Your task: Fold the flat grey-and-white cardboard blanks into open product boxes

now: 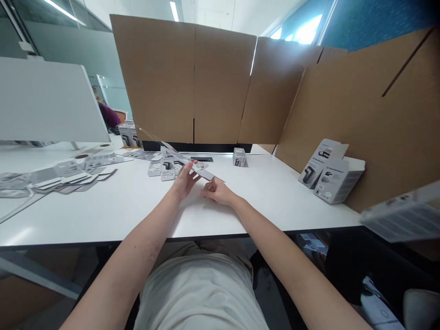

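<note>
A thin, flat printed card piece (202, 171) is held between my hands above the white table, tilted and seen nearly edge-on. My left hand (185, 180) closes on its left part, thumb on top. At its right end, my right hand (217, 190) pinches the edge with curled fingers. From the card's far left a thin, clear-looking strip (154, 137) runs up toward the cardboard; I cannot tell whether it is joined to the card. Just beyond my left hand lie small white-grey printed boxes (167, 168), partly hidden.
Flattened printed cartons (62, 176) lie piled at left. One small box (239, 157) stands at the back. Opened cartons (332, 176) lean against the right cardboard wall (371, 119). Another carton (405, 213) juts past the table's right edge. Tall cardboard (220, 82) closes off the back.
</note>
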The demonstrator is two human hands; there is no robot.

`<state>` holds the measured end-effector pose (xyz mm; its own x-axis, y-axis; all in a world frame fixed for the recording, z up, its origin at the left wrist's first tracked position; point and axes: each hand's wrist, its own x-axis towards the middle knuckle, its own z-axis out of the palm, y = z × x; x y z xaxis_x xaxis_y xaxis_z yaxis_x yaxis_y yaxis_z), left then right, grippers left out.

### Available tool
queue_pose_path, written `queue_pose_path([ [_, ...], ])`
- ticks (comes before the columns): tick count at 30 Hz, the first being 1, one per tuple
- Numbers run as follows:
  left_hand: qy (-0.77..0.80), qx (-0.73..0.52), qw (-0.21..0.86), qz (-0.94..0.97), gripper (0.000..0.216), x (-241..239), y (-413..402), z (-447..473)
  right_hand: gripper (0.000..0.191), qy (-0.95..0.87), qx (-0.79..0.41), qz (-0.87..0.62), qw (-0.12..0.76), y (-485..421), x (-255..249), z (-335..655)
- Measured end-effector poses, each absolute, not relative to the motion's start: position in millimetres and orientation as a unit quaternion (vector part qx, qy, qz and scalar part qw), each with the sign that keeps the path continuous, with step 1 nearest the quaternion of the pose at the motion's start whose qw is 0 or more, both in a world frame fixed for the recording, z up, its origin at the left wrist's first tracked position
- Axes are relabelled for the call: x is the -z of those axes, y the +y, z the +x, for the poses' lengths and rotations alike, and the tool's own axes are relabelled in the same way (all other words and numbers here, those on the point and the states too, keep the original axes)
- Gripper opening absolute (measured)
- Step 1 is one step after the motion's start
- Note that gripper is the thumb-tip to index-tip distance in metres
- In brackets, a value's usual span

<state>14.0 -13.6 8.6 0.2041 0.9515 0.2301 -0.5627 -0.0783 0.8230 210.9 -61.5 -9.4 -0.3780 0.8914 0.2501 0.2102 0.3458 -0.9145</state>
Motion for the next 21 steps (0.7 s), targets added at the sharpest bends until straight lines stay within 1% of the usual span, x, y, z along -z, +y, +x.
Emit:
queue_pose_path([
  [3, 0.217, -0.624, 0.619, 0.424, 0.072, -9.0, -10.3, 12.9, 0.105, -0.714, -0.417, -0.389, 0.406, -61.3, 8.2, 212.4],
  [5, 0.227, -0.649, 0.605, 0.402, 0.066, -8.0, -6.0, 12.0, 0.105, -0.712, -0.4, -0.391, 0.426, -60.1, 7.1, 213.6],
  [6, 0.235, -0.661, 0.597, 0.389, 0.066, -7.1, -3.5, 11.4, 0.101, -0.707, -0.385, -0.393, 0.445, -58.9, 6.6, 214.6],
  [9, 0.266, -0.697, 0.567, 0.35, 0.068, -4.3, 3.8, 9.0, 0.073, -0.671, -0.308, -0.421, 0.527, -53.0, 5.7, 220.2],
  [10, 0.277, -0.706, 0.557, 0.339, 0.069, -3.5, 5.5, 8.2, 0.067, -0.651, -0.273, -0.439, 0.556, -50.7, 5.5, 223.1],
  [12, 0.301, -0.712, 0.545, 0.323, 0.07, -2.5, 6.8, 7.4, 0.061, -0.618, -0.205, -0.472, 0.595, -46.3, 5.2, 229.1],
  [14, 0.32, -0.703, 0.548, 0.321, 0.067, -2.0, 5.3, 8.3, 0.059, -0.599, -0.164, -0.495, 0.607, -42.9, 5.5, 233.5],
  [17, 0.322, -0.676, 0.564, 0.349, 0.064, -1.5, -0.1, 13.0, 0.062, -0.616, -0.175, -0.496, 0.587, -39.6, 7.9, 233.9],
  [21, 0.305, -0.639, 0.577, 0.406, 0.066, -1.6, -5.7, 20.0, 0.065, -0.655, -0.288, -0.438, 0.545, -36.7, 11.5, 229.3],
])
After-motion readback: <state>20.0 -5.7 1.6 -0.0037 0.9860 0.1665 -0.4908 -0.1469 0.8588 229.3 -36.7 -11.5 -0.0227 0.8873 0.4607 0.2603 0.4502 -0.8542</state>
